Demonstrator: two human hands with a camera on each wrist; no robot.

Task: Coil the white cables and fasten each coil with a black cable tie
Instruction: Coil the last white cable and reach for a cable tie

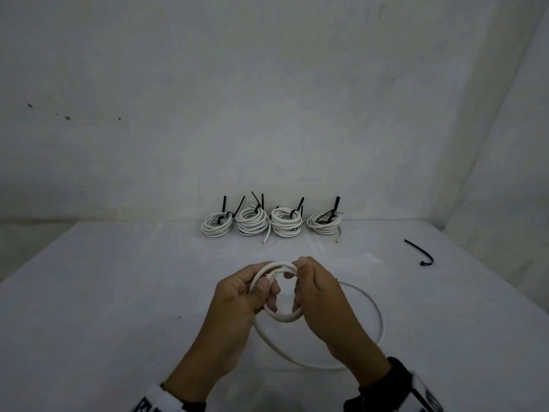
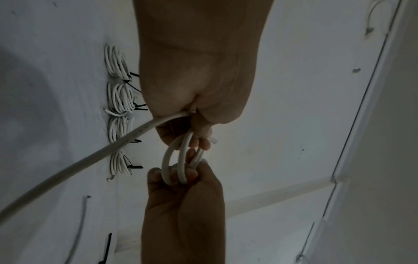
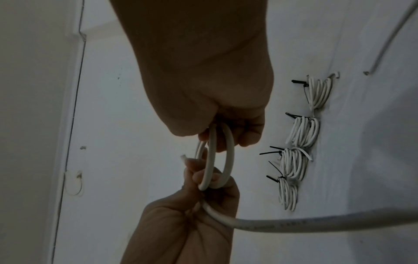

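2 hands grip my small coil of white cable (image 1: pixel 279 292) above the counter (image 1: pixel 118 292): left hand (image 1: pixel 240 295) pinching one side, right hand (image 1: pixel 318 292) curled round the other; 4 tied coils (image 1: pixel 271 223) sit behind, 1 loose black cable tie (image 1: pixel 420 252) right

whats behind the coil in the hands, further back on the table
Behind the white cable held by the left hand and right hand, four tied coils line the back of the table. The wall behind them is partly covered.
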